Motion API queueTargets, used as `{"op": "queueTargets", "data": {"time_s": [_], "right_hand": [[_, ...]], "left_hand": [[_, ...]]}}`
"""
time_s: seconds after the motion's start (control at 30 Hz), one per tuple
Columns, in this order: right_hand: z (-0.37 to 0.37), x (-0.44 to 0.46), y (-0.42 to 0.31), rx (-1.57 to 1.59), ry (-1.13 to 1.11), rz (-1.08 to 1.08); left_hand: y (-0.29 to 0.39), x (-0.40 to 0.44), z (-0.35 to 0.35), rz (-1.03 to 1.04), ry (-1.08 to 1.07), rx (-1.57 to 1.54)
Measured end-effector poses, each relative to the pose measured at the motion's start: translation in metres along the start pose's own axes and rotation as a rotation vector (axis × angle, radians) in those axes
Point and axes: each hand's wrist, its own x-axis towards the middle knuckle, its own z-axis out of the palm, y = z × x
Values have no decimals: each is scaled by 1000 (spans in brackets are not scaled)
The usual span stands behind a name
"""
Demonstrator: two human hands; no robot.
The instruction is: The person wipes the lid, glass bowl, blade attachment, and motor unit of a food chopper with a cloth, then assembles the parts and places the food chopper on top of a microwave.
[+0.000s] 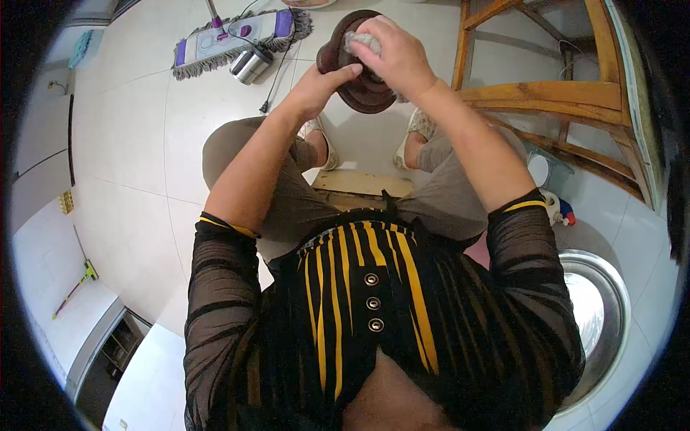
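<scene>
A dark reddish-brown round piece [365, 95] with a raised rim and a rounded lobe on its left side is held up in front of my knees. I cannot tell exactly what it is. My left hand [318, 87] grips its lower left edge, with the thumb lying over the face. My right hand [397, 59] is closed on a crumpled greyish-white cloth [364, 42], pressed against the upper part of the face. Another bit of the cloth shows below the right hand. The fingers behind the piece are hidden.
A flat mop [233, 42] lies at the upper left, beside a metal cup-like appliance [251, 65] with a corded plug. A wooden chair [539, 95] stands to the right. Lower right is a large metal basin [617, 302]. A low wooden stool [363, 183] shows between my legs.
</scene>
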Motion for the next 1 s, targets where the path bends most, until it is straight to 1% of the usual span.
{"op": "queueTargets", "data": {"time_s": [0.07, 0.13, 0.23, 0.27, 0.33, 0.4, 0.43, 0.5, 0.57, 0.6, 0.7, 0.73, 0.8, 0.83, 0.9, 0.93, 1.0], "right_hand": [[-2, 8, 21, -36, 22, 28], [-4, 13, 40, -145, 115, 93], [-7, 9, 41, -141, 51, 155], [-6, 7, 37, -144, 48, 153], [-6, 3, 12, -37, 39, 61], [-2, -2, 3, -6, 31, 38], [0, -3, 1, 22, 33, 14], [-1, 5, 19, 34, 27, 26], [-2, 9, 42, -114, 69, 113], [-4, 12, 45, -70, 121, 185], [-2, 10, 47, -63, 154, 243], [-4, 11, 34, -65, 149, 240], [-1, 7, 4, 83, 20, 211], [4, 2, -4, 70, 110, 13], [4, -2, -12, 29, 34, -47], [5, -1, -7, 32, 37, -45], [5, 6, 15, 30, 53, 120]], "left_hand": [[2, 2, 2, 1, -12, -19], [5, -2, 5, -12, 2, -89], [11, -4, 6, -12, -11, -33], [12, -3, 6, -10, -10, -37], [13, -4, 5, -18, -4, 25], [9, -2, 1, -24, 5, -1], [6, -1, -1, -25, 8, -22], [1, 0, -2, -13, 16, -13], [1, 1, 1, -3, 22, -13], [6, -1, 3, -8, 20, -24], [9, -2, 5, 8, 5, -12], [9, -2, 5, 27, -3, 16], [7, -2, 6, 20, -18, 6], [6, -3, 6, 11, -38, 4], [4, -4, 5, -8, -48, 52], [3, -4, 4, -25, -64, 96], [1, -6, 6, -55, -64, 148]]}}
